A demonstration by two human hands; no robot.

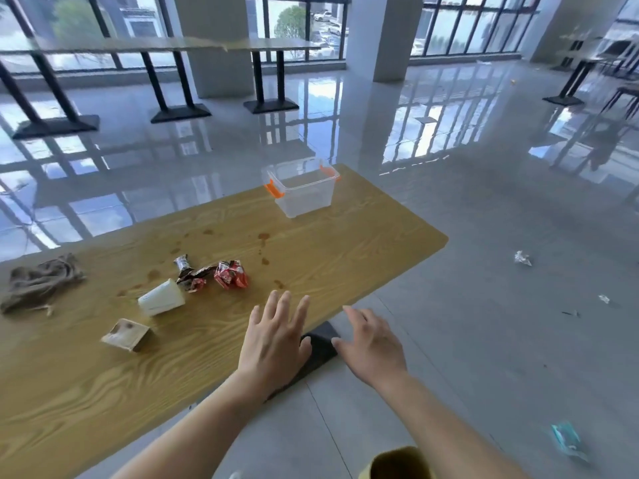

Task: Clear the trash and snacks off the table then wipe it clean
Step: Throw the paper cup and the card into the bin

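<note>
Our left hand (275, 335) and right hand (371, 344) hover spread and empty at the table (345, 247) edge; wrapper (231, 274) print left of them is unreadable.

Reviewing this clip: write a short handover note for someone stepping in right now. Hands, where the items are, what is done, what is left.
Left hand: open, empty, over the table's near edge.
Right hand: open, empty, just off the edge, over the floor.
On the table: tipped white cup, brown carton, dark wrapper, red snack packet, brown cloth at far left, clear bin at the far end, seemingly empty.
Done: nothing visibly cleared.
Left: remove trash and snacks, wipe the brown spill spots.
</note>
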